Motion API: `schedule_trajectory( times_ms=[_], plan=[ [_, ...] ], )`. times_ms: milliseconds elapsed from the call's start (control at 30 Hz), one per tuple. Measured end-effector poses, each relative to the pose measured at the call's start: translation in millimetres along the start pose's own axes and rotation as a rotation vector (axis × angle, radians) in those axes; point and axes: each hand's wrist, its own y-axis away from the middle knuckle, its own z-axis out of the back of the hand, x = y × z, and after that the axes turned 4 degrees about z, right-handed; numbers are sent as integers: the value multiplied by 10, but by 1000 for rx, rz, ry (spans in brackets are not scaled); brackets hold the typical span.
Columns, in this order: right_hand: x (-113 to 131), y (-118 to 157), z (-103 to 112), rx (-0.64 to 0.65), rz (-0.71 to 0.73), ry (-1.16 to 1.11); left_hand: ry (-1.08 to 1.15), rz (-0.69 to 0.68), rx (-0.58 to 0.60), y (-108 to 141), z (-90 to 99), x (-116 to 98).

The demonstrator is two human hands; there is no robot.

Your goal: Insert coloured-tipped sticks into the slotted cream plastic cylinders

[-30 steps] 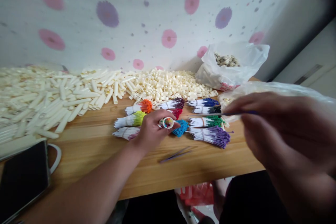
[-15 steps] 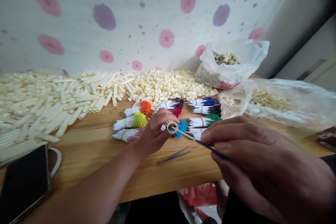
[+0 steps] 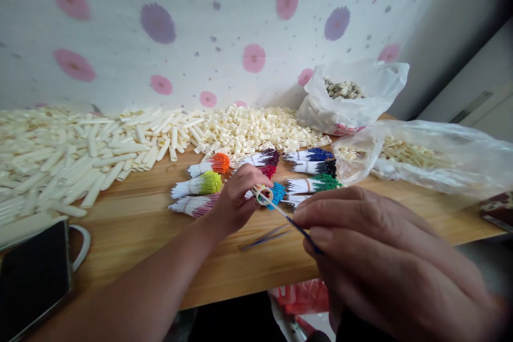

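My left hand (image 3: 242, 189) is closed around a short cream slotted pen tube (image 3: 262, 192), its round open end turned towards me. Pinched in my right hand (image 3: 372, 246) is a thin pen refill (image 3: 298, 227), white towards the tube and dark blue by my fingertips. The refill's white end reaches the tube's opening; how far inside it goes I cannot tell. Behind my hands lie bundles of white refills with coloured ends: orange (image 3: 219, 162), yellow-green (image 3: 210, 183), light blue (image 3: 277, 195), green (image 3: 325, 181) and dark blue (image 3: 320, 155) among them.
Long cream tubes (image 3: 100, 149) are heaped at the left, short slotted ones (image 3: 256, 125) at the back middle. Two plastic bags of small parts, one upright (image 3: 332, 112) and one lying (image 3: 441, 155), stand right. Thin dark strips (image 3: 266, 238) and a phone (image 3: 34, 278) lie nearer.
My right hand has shifted left and slightly down, with the refill now slanting more steeply. My left hand keeps its hold on the tube, which has tilted slightly.
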Motion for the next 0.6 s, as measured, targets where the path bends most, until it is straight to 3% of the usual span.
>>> schedule_trajectory(
  times_ms=[200, 333, 467, 600],
  plan=[
    [19, 13, 7, 65, 24, -52, -17, 5, 11, 7, -2, 15],
    [-148, 94, -168, 51, 98, -80, -13, 26, 41, 20, 13, -10],
    [-305, 179, -420, -68, -24, -156, -97, 99, 68, 23, 34, -42],
    [-408, 230, -517, -71, -73, -53, -197, 127, 116, 7, 63, -88]
  ],
)
